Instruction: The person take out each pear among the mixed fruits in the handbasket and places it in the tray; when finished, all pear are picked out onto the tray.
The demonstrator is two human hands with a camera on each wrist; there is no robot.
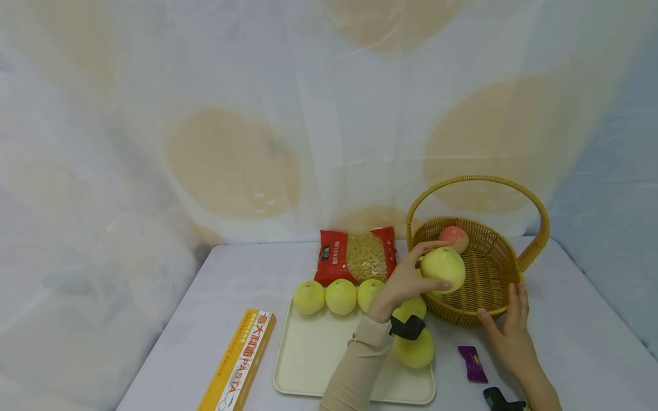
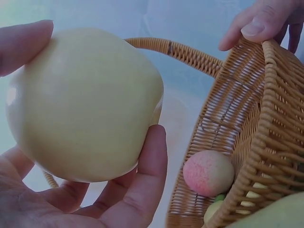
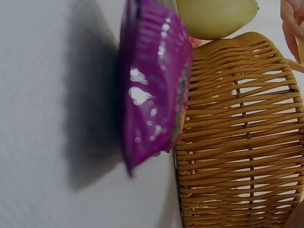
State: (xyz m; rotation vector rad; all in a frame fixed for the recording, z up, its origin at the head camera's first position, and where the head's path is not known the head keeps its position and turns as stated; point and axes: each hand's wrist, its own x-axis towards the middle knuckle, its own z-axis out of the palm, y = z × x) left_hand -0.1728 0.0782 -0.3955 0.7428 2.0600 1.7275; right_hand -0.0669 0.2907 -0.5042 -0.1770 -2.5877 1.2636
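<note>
In the head view my left hand grips a round yellow-green apple over the left side of a wicker basket. The left wrist view shows thumb and fingers spread around this apple. My right hand holds the basket's near right rim, thumb on the rim and fingers along the outside. Inside the basket lies a pinkish peach. Below it, a yellowish fruit with a green stem is mostly hidden by the wicker.
A pale tray carries several yellow-green apples along its back and right edges. Behind it lies a red pasta bag; to its left, a yellow pasta box. A purple wrapped sweet lies near my right wrist.
</note>
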